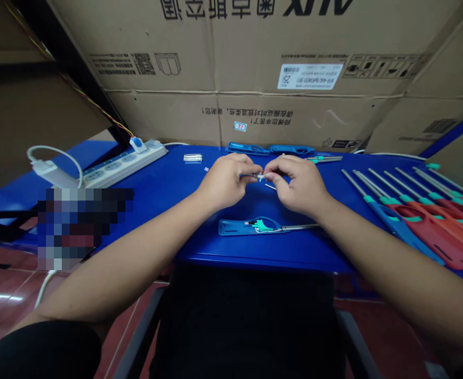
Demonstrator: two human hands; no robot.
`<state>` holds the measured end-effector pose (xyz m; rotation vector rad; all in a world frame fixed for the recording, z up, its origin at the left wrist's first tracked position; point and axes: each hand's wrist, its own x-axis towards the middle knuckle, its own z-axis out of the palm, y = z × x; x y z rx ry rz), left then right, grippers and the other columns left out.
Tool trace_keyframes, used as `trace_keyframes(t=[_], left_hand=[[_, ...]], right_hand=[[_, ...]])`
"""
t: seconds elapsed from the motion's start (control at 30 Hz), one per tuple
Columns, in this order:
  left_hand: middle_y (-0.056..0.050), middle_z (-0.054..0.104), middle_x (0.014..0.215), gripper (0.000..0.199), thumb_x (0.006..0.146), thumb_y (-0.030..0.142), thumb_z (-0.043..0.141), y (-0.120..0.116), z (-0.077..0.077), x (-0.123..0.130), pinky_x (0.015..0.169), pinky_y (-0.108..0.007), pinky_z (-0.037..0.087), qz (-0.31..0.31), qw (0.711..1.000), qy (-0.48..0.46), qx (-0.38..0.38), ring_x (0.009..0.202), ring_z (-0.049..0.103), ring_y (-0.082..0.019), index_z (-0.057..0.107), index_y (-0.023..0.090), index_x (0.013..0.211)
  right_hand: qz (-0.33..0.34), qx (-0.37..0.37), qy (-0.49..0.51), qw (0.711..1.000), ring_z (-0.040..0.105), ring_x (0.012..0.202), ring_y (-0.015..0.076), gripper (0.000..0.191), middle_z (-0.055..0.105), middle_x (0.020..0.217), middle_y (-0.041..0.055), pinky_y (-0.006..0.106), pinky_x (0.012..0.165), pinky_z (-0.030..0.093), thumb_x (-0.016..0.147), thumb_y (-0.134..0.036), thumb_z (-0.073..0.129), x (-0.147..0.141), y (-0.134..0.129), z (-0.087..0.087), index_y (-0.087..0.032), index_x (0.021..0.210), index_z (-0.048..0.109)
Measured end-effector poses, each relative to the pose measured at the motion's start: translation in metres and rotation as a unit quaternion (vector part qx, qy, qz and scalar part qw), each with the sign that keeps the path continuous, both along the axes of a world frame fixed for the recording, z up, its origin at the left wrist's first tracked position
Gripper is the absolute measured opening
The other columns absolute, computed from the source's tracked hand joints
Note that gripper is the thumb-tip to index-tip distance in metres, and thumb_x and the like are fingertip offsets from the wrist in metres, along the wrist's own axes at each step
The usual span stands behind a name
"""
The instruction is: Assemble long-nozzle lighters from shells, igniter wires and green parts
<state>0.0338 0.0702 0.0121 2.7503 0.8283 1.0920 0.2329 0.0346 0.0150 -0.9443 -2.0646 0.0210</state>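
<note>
A tiny metal-and-teal lighter part (260, 177) is held between the two hands, just above the table; the fingers hide most of it, so its exact form is hard to make out. The left hand (225, 181) pinches it from one side between thumb and forefinger, and the right hand (297, 184) pinches from the other, the fingertips of both almost meeting. A fine metal wire (270, 186) shows just under the right hand's fingers. Both forearms reach inward from wide elbows, with the wrists bent toward each other.

Directly below the hands, on the person's side, lies an open blue lighter casing (231, 227) with a teal fitting and a long metal nozzle (298, 227). Just beyond the hands are two blue casing halves (249, 149) (291, 149), and beyond the left hand stands a small clear cylinder (192, 158). Well right of the right hand, long lighters with red and blue handles (424, 226) lie side by side, their teal collars and metal nozzles angled away. Well left of the left hand sits a white power strip (113, 166). All of this rests on a blue table (255, 257), with a large cardboard carton (255, 68) standing beyond it.
</note>
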Motion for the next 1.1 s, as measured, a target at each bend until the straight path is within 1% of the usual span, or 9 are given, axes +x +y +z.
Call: trace_keyframes(t=[0.17, 0.3, 0.37, 0.43, 0.53, 0.67, 0.77, 0.87, 1.1], left_hand=[[-0.004, 0.074, 0.091, 0.021, 0.087, 0.014, 0.066, -0.008, 0.013, -0.005, 0.078, -0.030, 0.050, -0.002, 0.998, 0.050, -0.042, 0.086, 0.067, -0.019, 0.078, 0.019, 0.103], [-0.006, 0.074, 0.098, 0.023, 0.090, 0.017, 0.066, -0.042, 0.022, -0.021, 0.083, -0.033, 0.051, 0.045, 0.994, 0.072, -0.062, 0.091, 0.068, -0.020, 0.075, 0.018, 0.111], [-0.005, 0.076, 0.101, 0.025, 0.089, 0.021, 0.068, -0.065, 0.017, -0.032, 0.084, -0.033, 0.051, 0.070, 0.992, 0.053, -0.090, 0.092, 0.068, -0.020, 0.073, 0.020, 0.114], [-0.004, 0.076, 0.102, 0.020, 0.091, 0.027, 0.068, -0.085, 0.005, -0.041, 0.084, -0.033, 0.051, 0.086, 0.988, 0.029, -0.123, 0.092, 0.068, -0.020, 0.073, 0.020, 0.109], [-0.004, 0.076, 0.101, 0.018, 0.093, 0.028, 0.066, -0.104, -0.016, -0.048, 0.084, -0.035, 0.051, 0.098, 0.985, 0.020, -0.141, 0.091, 0.066, -0.020, 0.072, 0.021, 0.108], [-0.003, 0.076, 0.100, 0.017, 0.094, 0.027, 0.064, -0.108, -0.031, -0.048, 0.084, -0.036, 0.050, 0.084, 0.984, 0.024, -0.157, 0.090, 0.063, -0.020, 0.072, 0.022, 0.108], [-0.003, 0.076, 0.103, 0.018, 0.095, 0.026, 0.062, -0.107, -0.031, -0.046, 0.086, -0.037, 0.049, 0.079, 0.984, 0.019, -0.161, 0.091, 0.063, -0.020, 0.071, 0.022, 0.109], [-0.004, 0.076, 0.103, 0.017, 0.095, 0.025, 0.061, -0.107, -0.030, -0.046, 0.088, -0.037, 0.049, 0.076, 0.984, 0.016, -0.158, 0.091, 0.063, -0.019, 0.071, 0.021, 0.109], [-0.003, 0.075, 0.103, 0.017, 0.095, 0.024, 0.061, -0.108, -0.033, -0.048, 0.088, -0.036, 0.047, 0.068, 0.985, 0.020, -0.155, 0.091, 0.063, -0.018, 0.070, 0.021, 0.109]], right_hand=[[0.033, -0.032, -0.004, 0.999, 0.063, 0.075, 0.0179, 0.011, 0.071, 0.080, 0.0039, 0.031, 0.070, 0.046, 0.087, -0.018, 0.061, 0.004, -0.002, 0.007, -0.018, 0.082, 0.071], [0.049, -0.118, 0.008, 0.992, 0.061, 0.072, 0.0152, 0.009, 0.068, 0.082, 0.0027, 0.029, 0.067, 0.047, 0.087, -0.024, 0.065, 0.009, -0.011, 0.017, -0.018, 0.087, 0.072], [0.080, -0.180, -0.054, 0.979, 0.060, 0.070, 0.0143, 0.009, 0.067, 0.080, 0.0019, 0.028, 0.065, 0.046, 0.087, -0.025, 0.067, 0.009, -0.020, 0.020, -0.018, 0.085, 0.072], [0.124, -0.232, -0.144, 0.954, 0.060, 0.074, 0.0146, 0.008, 0.067, 0.083, 0.0018, 0.028, 0.067, 0.045, 0.086, -0.024, 0.067, 0.006, -0.030, 0.022, -0.020, 0.085, 0.074], [0.150, -0.266, -0.212, 0.928, 0.061, 0.082, 0.0149, 0.011, 0.068, 0.091, 0.0017, 0.029, 0.073, 0.045, 0.086, -0.021, 0.066, -0.003, -0.044, 0.021, -0.022, 0.090, 0.076], [0.112, -0.290, -0.247, 0.918, 0.062, 0.083, 0.0163, 0.015, 0.068, 0.096, 0.0023, 0.030, 0.073, 0.044, 0.087, -0.022, 0.066, -0.017, -0.056, 0.016, -0.024, 0.097, 0.078], [0.066, -0.292, -0.268, 0.916, 0.061, 0.081, 0.0177, 0.014, 0.067, 0.093, 0.0030, 0.032, 0.071, 0.043, 0.088, -0.024, 0.065, -0.023, -0.061, 0.011, -0.024, 0.095, 0.078], [0.032, -0.309, -0.254, 0.916, 0.060, 0.081, 0.0173, 0.014, 0.065, 0.091, 0.0031, 0.031, 0.072, 0.042, 0.088, -0.021, 0.063, -0.026, -0.064, 0.007, -0.022, 0.090, 0.076], [0.020, -0.356, -0.217, 0.909, 0.059, 0.087, 0.0167, 0.009, 0.064, 0.099, 0.0031, 0.030, 0.077, 0.043, 0.086, -0.017, 0.062, -0.027, -0.063, 0.005, -0.021, 0.089, 0.069]])
